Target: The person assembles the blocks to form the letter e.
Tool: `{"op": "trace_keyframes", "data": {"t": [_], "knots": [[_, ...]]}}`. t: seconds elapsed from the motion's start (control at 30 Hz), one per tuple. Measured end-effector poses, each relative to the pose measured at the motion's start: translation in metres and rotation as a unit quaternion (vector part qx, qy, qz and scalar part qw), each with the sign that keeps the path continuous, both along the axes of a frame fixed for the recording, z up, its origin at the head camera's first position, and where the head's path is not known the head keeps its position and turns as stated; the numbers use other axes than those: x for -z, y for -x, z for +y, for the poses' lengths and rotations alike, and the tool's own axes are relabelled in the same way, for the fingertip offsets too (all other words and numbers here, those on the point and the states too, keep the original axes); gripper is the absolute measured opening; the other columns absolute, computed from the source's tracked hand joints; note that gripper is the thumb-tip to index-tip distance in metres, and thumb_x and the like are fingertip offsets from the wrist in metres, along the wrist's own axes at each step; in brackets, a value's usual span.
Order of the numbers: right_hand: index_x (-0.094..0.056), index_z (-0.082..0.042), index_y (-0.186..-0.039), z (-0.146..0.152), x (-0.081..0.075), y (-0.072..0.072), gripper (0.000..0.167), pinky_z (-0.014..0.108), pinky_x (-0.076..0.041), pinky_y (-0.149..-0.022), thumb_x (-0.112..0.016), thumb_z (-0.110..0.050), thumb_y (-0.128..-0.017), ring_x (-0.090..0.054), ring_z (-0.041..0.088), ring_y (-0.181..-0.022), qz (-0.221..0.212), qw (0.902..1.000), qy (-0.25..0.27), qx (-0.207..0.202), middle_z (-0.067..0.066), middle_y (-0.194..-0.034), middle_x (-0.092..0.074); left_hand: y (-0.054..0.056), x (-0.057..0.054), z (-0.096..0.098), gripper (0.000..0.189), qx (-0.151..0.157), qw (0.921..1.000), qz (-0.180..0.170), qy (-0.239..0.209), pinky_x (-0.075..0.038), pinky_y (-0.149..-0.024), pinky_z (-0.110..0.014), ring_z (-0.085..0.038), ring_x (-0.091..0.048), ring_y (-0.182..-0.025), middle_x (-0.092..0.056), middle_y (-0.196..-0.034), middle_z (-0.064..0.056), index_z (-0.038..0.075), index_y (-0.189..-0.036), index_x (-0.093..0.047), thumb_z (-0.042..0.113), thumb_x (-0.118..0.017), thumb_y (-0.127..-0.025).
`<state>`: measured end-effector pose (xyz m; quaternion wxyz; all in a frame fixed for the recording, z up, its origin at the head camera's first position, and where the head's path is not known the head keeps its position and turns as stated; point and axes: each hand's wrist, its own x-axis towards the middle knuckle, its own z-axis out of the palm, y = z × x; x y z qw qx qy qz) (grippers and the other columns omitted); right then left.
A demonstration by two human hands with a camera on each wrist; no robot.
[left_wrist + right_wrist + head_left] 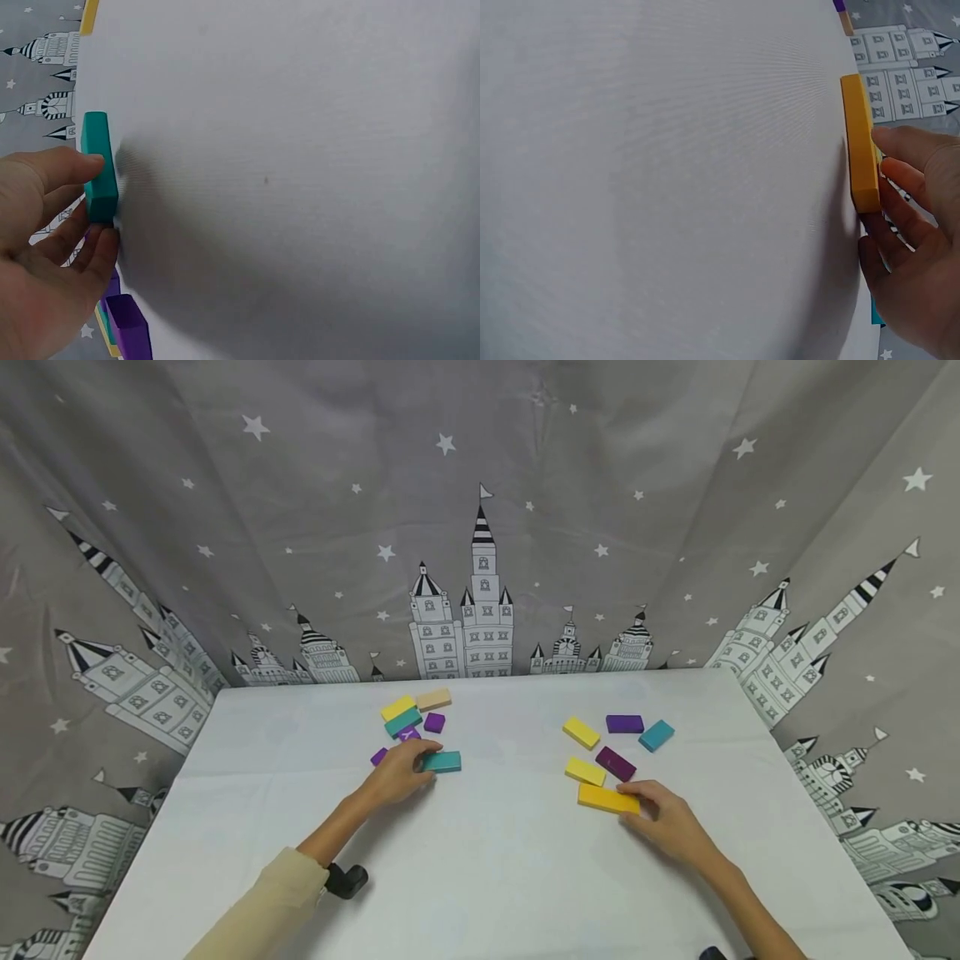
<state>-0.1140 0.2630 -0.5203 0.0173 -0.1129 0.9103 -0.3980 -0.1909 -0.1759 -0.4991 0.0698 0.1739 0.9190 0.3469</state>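
Note:
On the left of the white table, my left hand (396,775) pinches a teal block (444,762) at its left end. The left wrist view shows the thumb laid along a face of that teal block (100,166). Over on the right, an orange-yellow block (602,798) is held at its right end by my right hand (666,820). In the right wrist view, thumb and fingers grip this orange-yellow block (861,146) from one side. A pale yellow block (585,771) lies just behind it, and a dark purple block (617,763) sits close by.
Behind my left hand lie a yellow block (398,707), a second teal block (403,722), a tan block (434,699) and several purple ones (434,722). Behind the right hand are another yellow block (581,732), a purple block (625,724) and a blue block (657,736). A grey castle-print curtain (315,527) borders the table.

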Motion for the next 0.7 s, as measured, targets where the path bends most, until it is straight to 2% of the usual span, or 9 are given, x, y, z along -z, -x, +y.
{"op": "trace_keyframes", "data": {"t": [0.13,0.37,0.7], "knots": [[-0.066,-0.008,-0.127,-0.001,0.002,0.0,0.041,0.053,-0.042,-0.105,-0.077,-0.011,-0.088,-0.056,0.032,-0.12,-0.003,1.0,-0.008,0.0,0.008,-0.125,-0.064,0.004,0.003,0.001,0.041,0.008,1.0,0.004,0.002,-0.046,-0.101,-0.049,-0.034,-0.058,-0.118,-0.063,-0.124,-0.017,-0.003,-0.127,-0.063,0.001,-0.073,-0.088],[-0.066,-0.006,-0.126,-0.001,0.006,0.002,0.04,0.053,-0.043,-0.103,-0.076,-0.005,-0.087,-0.057,0.032,-0.116,0.018,0.9995,-0.025,-0.007,0.01,-0.123,-0.064,0.007,0.005,0.01,0.038,0.018,0.9998,0.001,-0.009,-0.049,-0.097,-0.047,-0.031,-0.059,-0.112,-0.064,-0.121,-0.017,-0.004,-0.124,-0.065,0.001,-0.072,-0.087],[-0.067,-0.006,-0.125,-0.001,0.008,0.004,0.038,0.052,-0.045,-0.101,-0.076,-0.005,-0.088,-0.057,0.032,-0.115,-0.001,0.9997,-0.023,0.002,0.01,-0.123,-0.064,0.007,0.008,0.031,0.037,0.039,0.999,-0.007,-0.02,-0.05,-0.093,-0.042,-0.025,-0.059,-0.105,-0.064,-0.116,-0.012,0.0,-0.124,-0.067,0.003,-0.072,-0.087]]}}
